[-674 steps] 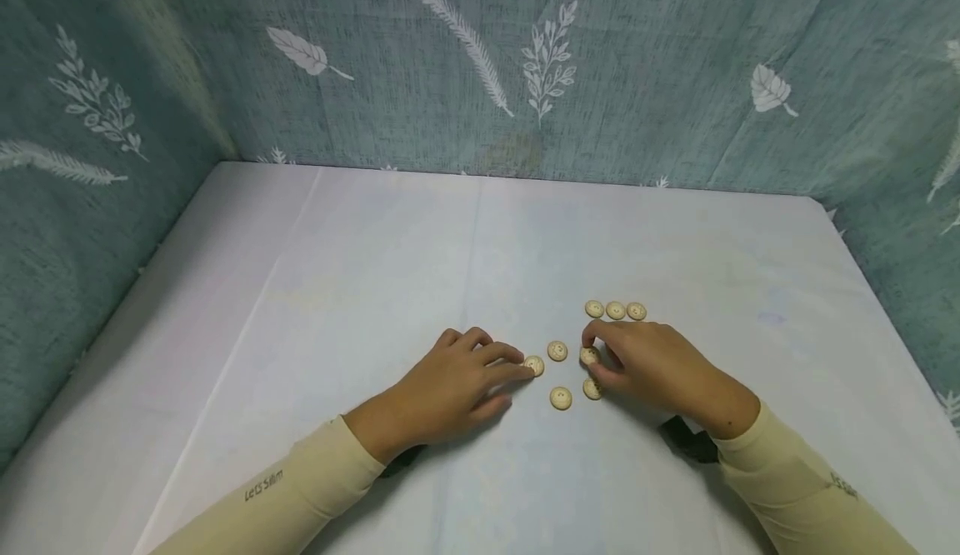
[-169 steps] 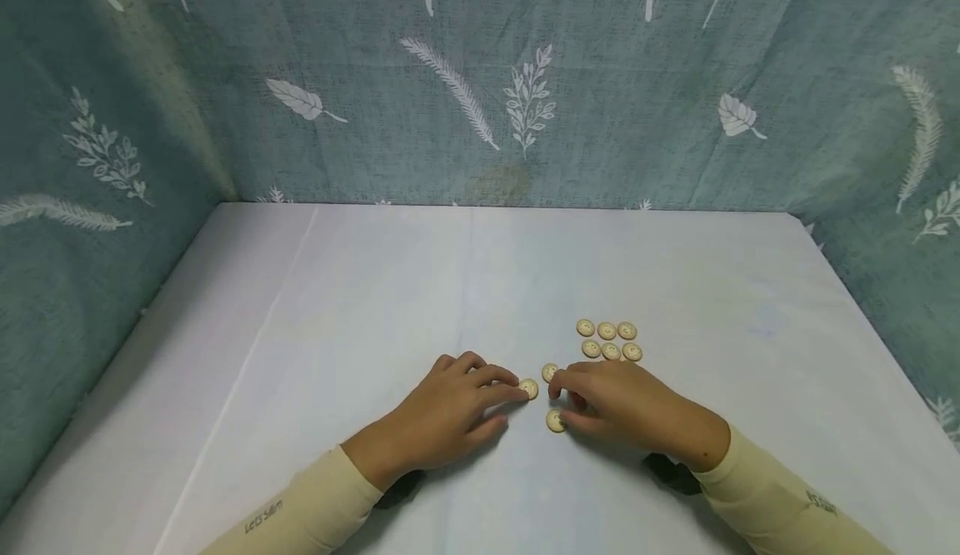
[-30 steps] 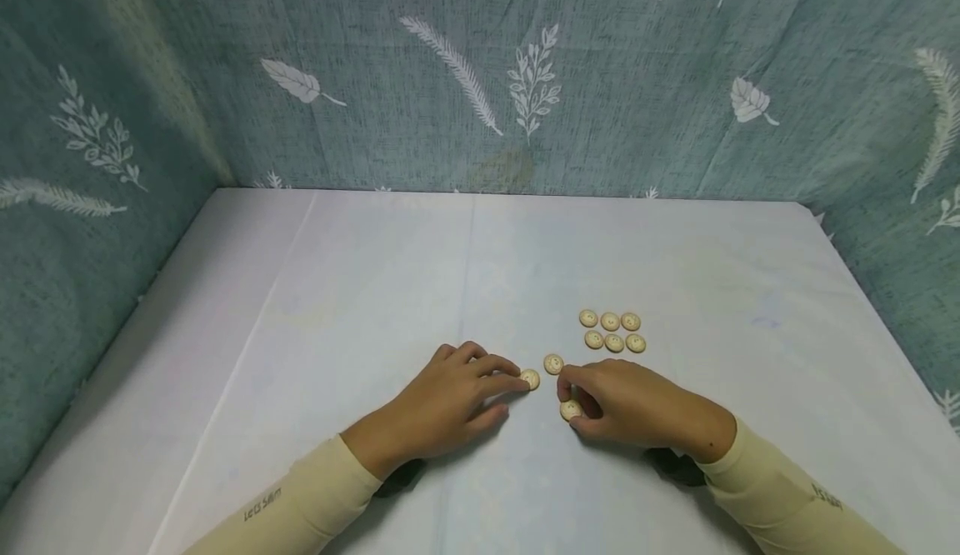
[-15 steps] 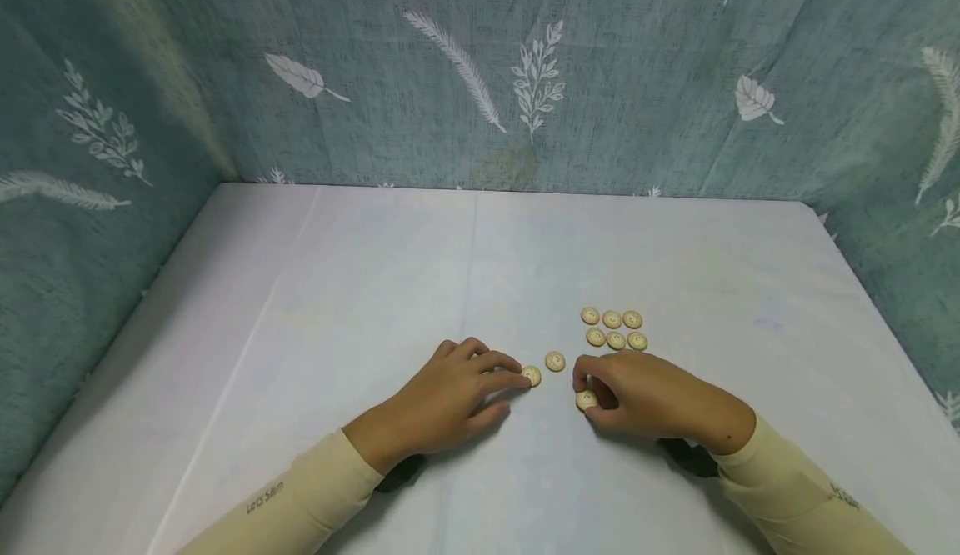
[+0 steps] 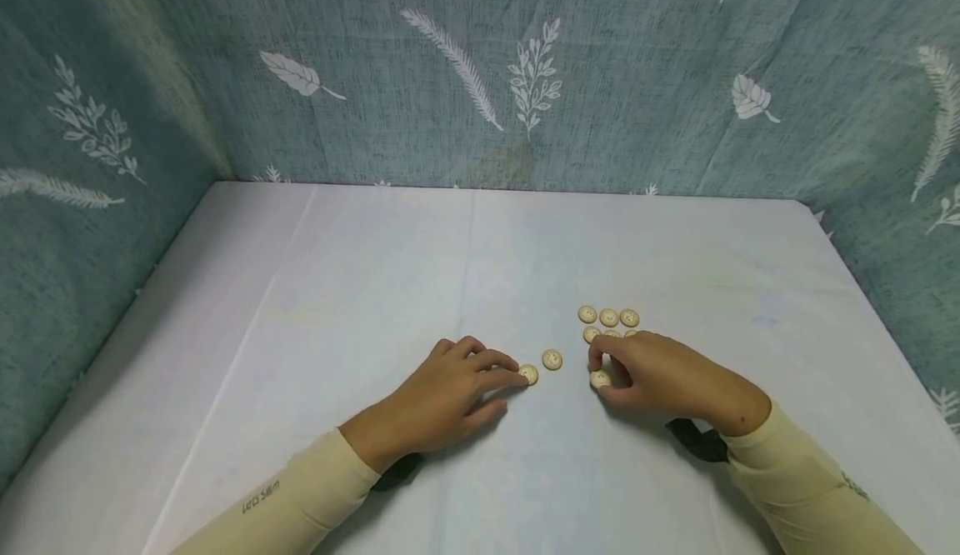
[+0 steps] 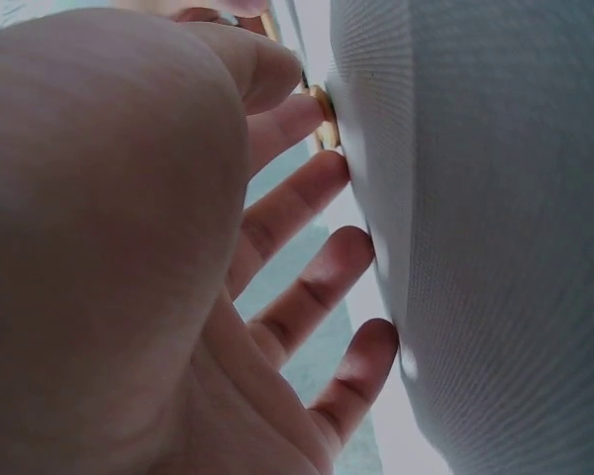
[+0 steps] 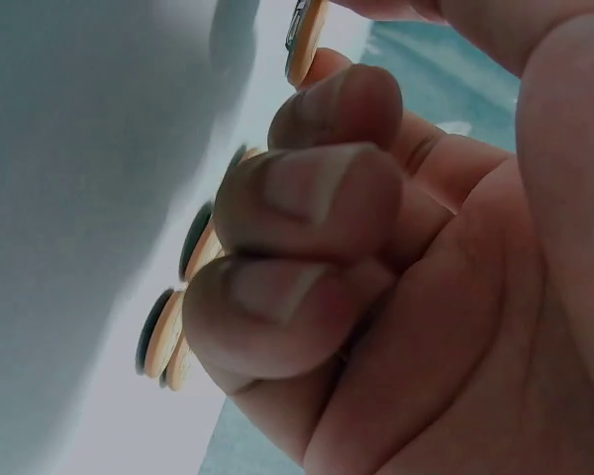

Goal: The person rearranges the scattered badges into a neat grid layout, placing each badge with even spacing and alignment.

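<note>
In the head view my right hand (image 5: 663, 376) pinches a round wooden button (image 5: 600, 379) between thumb and index finger, just below two rows of like buttons. In the right wrist view the held button (image 7: 305, 42) is tilted on edge at the fingertips, the other fingers curled in. My left hand (image 5: 450, 397) rests on the table with spread, relaxed fingers, one fingertip on the edge of another button (image 5: 529, 374). A loose button (image 5: 552, 359) lies between the hands. The far row has three buttons (image 5: 609, 317); the nearer row (image 5: 592, 335) is partly hidden by my right hand.
A white cloth covers the table (image 5: 337, 288). Behind it and at both sides hangs a green curtain (image 5: 360, 105) with white leaf prints. Dark camera straps (image 5: 697, 440) show under the wrists.
Over the last second my right hand has carried the pinched button up and right, closer to the rows. Since the oldest frame, a second row of three has formed. My left hand stays put.
</note>
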The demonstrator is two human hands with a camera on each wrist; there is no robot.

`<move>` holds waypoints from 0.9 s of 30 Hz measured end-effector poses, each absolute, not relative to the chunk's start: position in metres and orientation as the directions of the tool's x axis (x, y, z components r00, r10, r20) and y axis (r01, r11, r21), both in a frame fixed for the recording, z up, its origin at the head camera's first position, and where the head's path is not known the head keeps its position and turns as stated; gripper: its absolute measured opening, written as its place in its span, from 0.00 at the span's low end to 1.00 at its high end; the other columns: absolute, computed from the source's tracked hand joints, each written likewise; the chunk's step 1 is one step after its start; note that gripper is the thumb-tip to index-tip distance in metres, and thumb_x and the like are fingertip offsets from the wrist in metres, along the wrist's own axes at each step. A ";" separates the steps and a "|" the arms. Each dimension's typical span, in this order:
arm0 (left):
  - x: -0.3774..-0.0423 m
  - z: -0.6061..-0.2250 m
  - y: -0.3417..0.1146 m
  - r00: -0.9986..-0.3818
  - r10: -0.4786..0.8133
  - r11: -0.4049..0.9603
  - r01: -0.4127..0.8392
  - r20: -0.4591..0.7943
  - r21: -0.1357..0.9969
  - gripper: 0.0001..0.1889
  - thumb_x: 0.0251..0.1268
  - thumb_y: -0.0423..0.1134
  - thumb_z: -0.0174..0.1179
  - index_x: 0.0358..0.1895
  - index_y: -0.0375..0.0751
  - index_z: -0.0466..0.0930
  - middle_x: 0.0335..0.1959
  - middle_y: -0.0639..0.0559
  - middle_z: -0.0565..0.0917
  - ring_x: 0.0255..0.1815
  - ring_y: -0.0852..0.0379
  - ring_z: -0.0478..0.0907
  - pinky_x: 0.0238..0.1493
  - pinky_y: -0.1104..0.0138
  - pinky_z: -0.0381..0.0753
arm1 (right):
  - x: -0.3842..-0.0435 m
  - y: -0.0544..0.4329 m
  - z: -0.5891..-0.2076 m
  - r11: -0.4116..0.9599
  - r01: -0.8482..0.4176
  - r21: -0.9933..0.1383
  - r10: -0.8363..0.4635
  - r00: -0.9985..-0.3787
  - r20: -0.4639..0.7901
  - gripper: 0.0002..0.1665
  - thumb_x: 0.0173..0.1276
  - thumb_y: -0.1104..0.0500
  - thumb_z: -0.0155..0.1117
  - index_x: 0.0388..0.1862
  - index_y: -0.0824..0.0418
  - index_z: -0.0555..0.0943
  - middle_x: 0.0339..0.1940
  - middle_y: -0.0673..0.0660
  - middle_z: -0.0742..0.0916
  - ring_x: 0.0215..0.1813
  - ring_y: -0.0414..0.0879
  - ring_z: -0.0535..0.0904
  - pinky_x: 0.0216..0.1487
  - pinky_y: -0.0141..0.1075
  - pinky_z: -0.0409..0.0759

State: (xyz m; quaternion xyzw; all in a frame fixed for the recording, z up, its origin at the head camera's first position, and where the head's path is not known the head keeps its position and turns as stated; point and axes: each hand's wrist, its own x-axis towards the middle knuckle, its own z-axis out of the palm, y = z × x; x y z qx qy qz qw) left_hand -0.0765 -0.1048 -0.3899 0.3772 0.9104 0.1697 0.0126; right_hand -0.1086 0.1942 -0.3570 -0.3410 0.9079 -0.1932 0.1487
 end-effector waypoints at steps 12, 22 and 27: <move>-0.076 -0.390 -0.105 -0.713 0.694 0.655 0.685 0.105 0.319 0.17 0.72 0.49 0.59 0.61 0.62 0.81 0.60 0.64 0.81 0.58 0.58 0.74 0.51 0.58 0.70 | -0.112 0.200 -0.356 0.740 -0.523 -0.423 -0.625 -0.767 -0.146 0.09 0.63 0.61 0.69 0.37 0.50 0.77 0.17 0.41 0.72 0.23 0.31 0.66 0.27 0.29 0.66; -0.076 -0.389 -0.106 -0.710 0.695 0.653 0.690 0.114 0.313 0.17 0.72 0.49 0.59 0.61 0.62 0.81 0.60 0.65 0.81 0.57 0.58 0.74 0.50 0.60 0.69 | -0.116 0.207 -0.354 0.776 -0.484 -0.404 -0.584 -0.794 -0.169 0.10 0.62 0.61 0.69 0.39 0.52 0.77 0.18 0.42 0.73 0.23 0.32 0.66 0.29 0.30 0.66; -0.076 -0.389 -0.106 -0.713 0.693 0.653 0.685 0.110 0.324 0.17 0.72 0.49 0.58 0.61 0.62 0.81 0.60 0.65 0.81 0.57 0.59 0.74 0.52 0.58 0.69 | -0.118 0.209 -0.353 0.784 -0.470 -0.405 -0.577 -0.792 -0.200 0.11 0.61 0.62 0.69 0.38 0.52 0.77 0.18 0.42 0.73 0.24 0.33 0.67 0.29 0.30 0.66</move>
